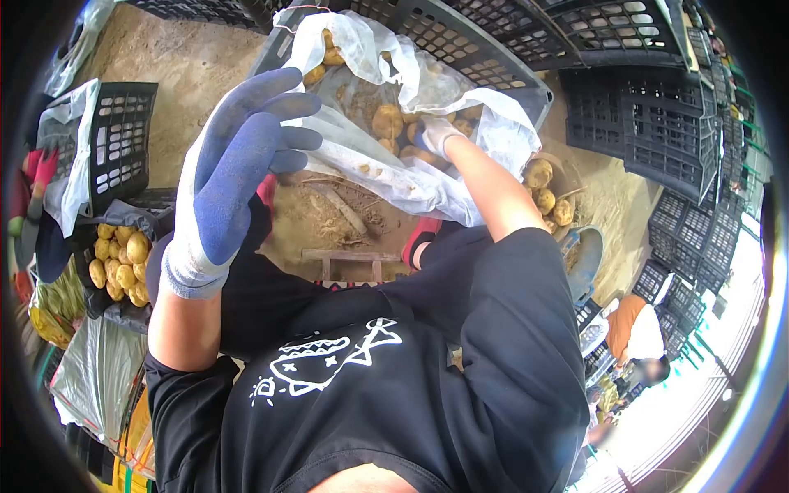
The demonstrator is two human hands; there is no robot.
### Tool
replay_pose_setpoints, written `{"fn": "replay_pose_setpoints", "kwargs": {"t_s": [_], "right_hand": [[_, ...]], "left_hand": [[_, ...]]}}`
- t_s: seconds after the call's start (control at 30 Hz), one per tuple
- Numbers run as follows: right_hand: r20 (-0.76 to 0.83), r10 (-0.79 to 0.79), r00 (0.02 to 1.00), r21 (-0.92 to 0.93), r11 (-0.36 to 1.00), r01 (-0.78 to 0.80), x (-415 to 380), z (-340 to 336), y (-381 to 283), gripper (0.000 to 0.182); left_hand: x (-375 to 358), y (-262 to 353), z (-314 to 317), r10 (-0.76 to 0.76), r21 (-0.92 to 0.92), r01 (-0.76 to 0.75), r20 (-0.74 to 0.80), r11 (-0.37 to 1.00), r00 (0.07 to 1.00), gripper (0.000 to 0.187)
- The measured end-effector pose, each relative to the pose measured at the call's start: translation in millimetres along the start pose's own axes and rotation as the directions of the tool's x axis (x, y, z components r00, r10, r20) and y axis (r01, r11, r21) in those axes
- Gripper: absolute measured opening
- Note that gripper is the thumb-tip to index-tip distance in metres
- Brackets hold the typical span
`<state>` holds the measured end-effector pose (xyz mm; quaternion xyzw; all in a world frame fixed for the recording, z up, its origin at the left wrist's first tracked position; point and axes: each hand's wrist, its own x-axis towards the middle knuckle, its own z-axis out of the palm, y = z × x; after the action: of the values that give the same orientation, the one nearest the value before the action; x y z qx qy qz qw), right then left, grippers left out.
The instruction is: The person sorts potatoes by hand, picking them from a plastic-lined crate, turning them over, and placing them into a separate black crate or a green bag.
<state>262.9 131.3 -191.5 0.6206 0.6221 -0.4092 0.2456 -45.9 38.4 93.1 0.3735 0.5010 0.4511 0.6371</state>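
My left hand point(226, 177), in a white glove with a blue coated palm, is raised at the left of the crate. Its fingers are stretched out and apart, holding nothing. Inside the grey plastic crate point(538, 103), my right hand point(437, 135) reaches down among dirty potatoes point(388, 122). It wears a glove too; its fingers are hidden, and I cannot tell whether they grip a potato. A translucent white plastic liner point(427, 191) drapes over the crate's near rim, beside my right wrist.
Loose potatoes point(539, 174) lie right of the crate near a blue-grey round container point(585, 255). At left, more potatoes point(119, 263) fill a dark-lined container. Black crates point(641, 123) stand at right, and another person point(637, 329) is beyond. A small wooden stool point(349, 256) stands between my legs.
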Motion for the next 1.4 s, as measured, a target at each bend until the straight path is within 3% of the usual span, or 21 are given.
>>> {"fn": "replay_pose_setpoints", "kwargs": {"t_s": [0.07, 0.1, 0.13, 0.2, 0.23, 0.27, 0.33, 0.47, 0.57, 0.63, 0.77, 0.83, 0.97, 1.07, 1.13, 1.17, 1.23, 1.27, 1.33, 1.37, 1.4], "right_hand": [[0.066, -0.19, 0.98, -0.304, 0.931, 0.201, -3, 2, -2, 0.05], [0.138, -0.093, 0.986, -0.477, 0.866, 0.148, 8, 12, -3, 0.057], [0.138, -0.092, 0.986, -0.475, 0.868, 0.147, 13, 25, -8, 0.057], [-0.12, 0.265, 0.957, -0.163, 0.945, -0.282, 13, 44, -16, 0.063], [0.038, 0.14, 0.989, -0.364, 0.924, -0.117, -2, 37, -22, 0.072], [0.038, 0.139, 0.99, -0.364, 0.924, -0.116, 7, 44, -18, 0.072], [-0.085, 0.292, 0.953, -0.209, 0.93, -0.304, 28, 63, -13, 0.085], [-0.119, 0.286, 0.951, -0.297, 0.904, -0.309, 40, 81, -13, 0.083], [-0.156, 0.247, 0.956, -0.271, 0.92, -0.282, 54, 85, -11, 0.072], [0.062, 0.182, 0.981, -0.518, 0.846, -0.124, 37, 71, -19, 0.059], [0.034, 0.079, 0.996, -0.595, 0.802, -0.043, 11, 64, -23, 0.051], [0.119, 0.045, 0.992, -0.608, 0.793, 0.037, -2, 51, -30, 0.055], [0.171, 0.008, 0.985, -0.574, 0.814, 0.093, -21, 28, -37, 0.056], [0.136, 0.019, 0.991, -0.358, 0.933, 0.031, -16, 20, -16, 0.059], [0.057, -0.328, 0.943, -0.59, 0.751, 0.297, -14, 18, -2, 0.057], [0.053, -0.329, 0.943, -0.596, 0.747, 0.294, -9, 11, 4, 0.057], [0.138, -0.119, 0.983, -0.173, 0.975, 0.142, -33, -28, -17, 0.09], [0.129, -0.121, 0.984, -0.178, 0.974, 0.143, -37, -35, -17, 0.09], [0.042, -0.44, 0.897, 0.201, 0.883, 0.424, -47, -52, -19, 0.087], [0.032, -0.444, 0.895, 0.191, 0.882, 0.431, -56, -60, -21, 0.087], [0.042, -0.498, 0.866, 0.375, 0.811, 0.448, -76, -72, -30, 0.082]], "left_hand": [[0, 0, 2, -0.009, 0.018, 0.009, -0.005, 1.0, 1.0, 0.054], [0, -1, 3, -0.009, 0.024, 0.009, -0.006, 1.0, 1.0, 0.054], [1, -1, 4, -0.006, 0.029, 0.007, -0.009, 1.0, 1.0, 0.054], [2, -1, 6, -0.012, 0.053, 0.012, -0.007, 0.999, 1.0, 0.053], [2, 0, 7, -0.016, 0.078, 0.017, -0.009, 0.997, 1.0, 0.052], [2, 0, 8, -0.016, 0.079, 0.017, -0.01, 0.997, 1.0, 0.052], [2, -1, 9, -0.036, 0.088, 0.038, -0.026, 0.995, 0.999, 0.051], [0, -2, 8, -0.026, 0.108, 0.027, -0.017, 0.994, 1.0, 0.048], [-1, -1, 7, -0.023, 0.134, 0.026, -0.021, 0.991, 1.0, 0.047], [-2, -1, 7, -0.008, 0.131, 0.009, -0.012, 0.991, 1.0, 0.047], [-2, 1, 7, -0.012, 0.158, 0.013, -0.009, 0.987, 1.0, 0.046], [-3, 1, 8, -0.017, 0.137, 0.017, -0.001, 0.99, 1.0, 0.046], [-5, 3, 8, -0.02, 0.133, 0.019, 0.006, 0.991, 1.0, 0.045], [-5, 1, 9, -0.006, 0.133, 0.004, 0.02, 0.991, 1.0, 0.045], [-4, 3, 10, -0.019, 0.143, 0.013, 0.04, 0.99, 0.999, 0.045], [-3, 3, 11, -0.01, 0.14, 0.005, 0.038, 0.99, 0.999, 0.045], [-2, 1, 11, -0.02, 0.128, 0.011, 0.069, 0.992, 0.997, 0.044], [-1, -1, 11, -0.01, 0.128, 0.001, 0.068, 0.992, 0.998, 0.044], [1, -8, 11, -0.033, 0.161, 0.02, 0.078, 0.987, 0.996, 0.044], [2, -16, 10, -0.019, 0.176, 0.003, 0.092, 0.984, 0.996, 0.043], [2, -19, 11, -0.009, 0.204, -0.016, 0.12, 0.979, 0.993, 0.046]]}}
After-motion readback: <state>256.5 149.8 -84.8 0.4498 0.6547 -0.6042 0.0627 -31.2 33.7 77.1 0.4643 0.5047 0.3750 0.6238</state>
